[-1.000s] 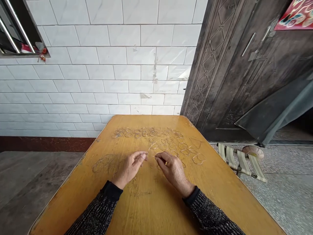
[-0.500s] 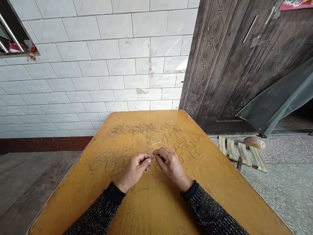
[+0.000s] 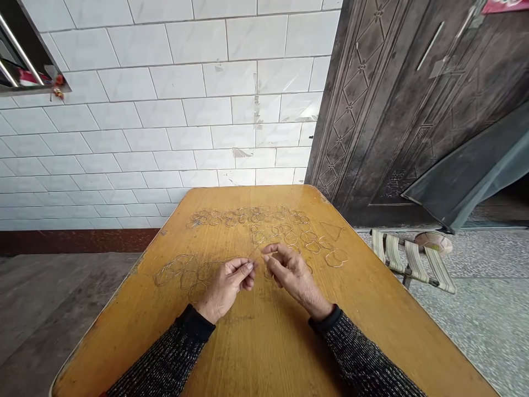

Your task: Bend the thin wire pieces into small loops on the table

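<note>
My left hand (image 3: 226, 285) is closed in a pinch over the middle of the table, thumb pressed against the index finger. From its fingertips a thin wire (image 3: 253, 253) sticks up toward the right hand. Just to the right, my right hand (image 3: 296, 280) has its thumb and index finger a little apart, close to the wire's tip; I see nothing held between them. Loose wire loops (image 3: 173, 269) lie left of my left hand, partly hidden by it. Beyond my right hand are more looped wire shapes (image 3: 312, 241), some covered by the fingers.
The yellow wooden table (image 3: 264, 353) reaches to a white tiled wall (image 3: 173, 121). A row of wire loops (image 3: 231, 216) lies along its far side, with a triangular wire piece (image 3: 332, 230) at the right. A striped folding stool (image 3: 409, 259) stands beside the table, near a dark carved door (image 3: 384, 121).
The right thumb and index finger have parted and drawn slightly away from the left fingertips. My left hand keeps its pinch, and the view has shifted a little.
</note>
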Motion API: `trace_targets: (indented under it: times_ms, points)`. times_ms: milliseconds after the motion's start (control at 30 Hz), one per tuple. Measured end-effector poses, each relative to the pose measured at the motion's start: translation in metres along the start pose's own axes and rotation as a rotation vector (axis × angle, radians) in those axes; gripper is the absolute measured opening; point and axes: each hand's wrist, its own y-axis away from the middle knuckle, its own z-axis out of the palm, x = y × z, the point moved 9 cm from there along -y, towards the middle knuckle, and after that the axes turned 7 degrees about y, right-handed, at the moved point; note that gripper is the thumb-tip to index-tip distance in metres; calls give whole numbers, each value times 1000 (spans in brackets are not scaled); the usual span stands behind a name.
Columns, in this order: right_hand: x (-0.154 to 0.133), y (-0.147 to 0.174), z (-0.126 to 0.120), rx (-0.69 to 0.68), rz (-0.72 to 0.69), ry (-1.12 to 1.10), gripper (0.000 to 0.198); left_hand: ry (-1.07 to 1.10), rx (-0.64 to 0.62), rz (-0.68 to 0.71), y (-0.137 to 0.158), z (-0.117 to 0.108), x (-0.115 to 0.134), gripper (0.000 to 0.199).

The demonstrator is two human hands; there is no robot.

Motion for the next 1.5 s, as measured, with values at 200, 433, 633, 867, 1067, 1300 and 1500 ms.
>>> trace_targets:
  times_ms: [200, 433, 633, 867, 1067, 1300, 1500]
  points:
    - [-11, 3, 2, -84, -91, 202, 22, -144, -1, 23, 1, 0, 5, 25]
    - [-7, 1, 1, -96, 10, -152, 29, -20, 180, 131, -2, -24, 24, 26]
    - [-7, 3, 8, -147, 17, -191, 31, 78, 104, 60, 0, -12, 14, 24]
    - [3, 1, 5, -33, 81, -345, 29, 336, 107, -4, 5, 5, 0, 21]
    - [4, -1, 1, 10, 74, -400, 27, 323, 90, 10, 6, 8, 1, 20]
    - [11, -1, 7, -15, 125, -467, 25, 175, 117, 106, 4, 2, 12, 23]
    - [11, 4, 19, -123, 145, -442, 23, 67, 99, 127, 4, 2, 13, 28]
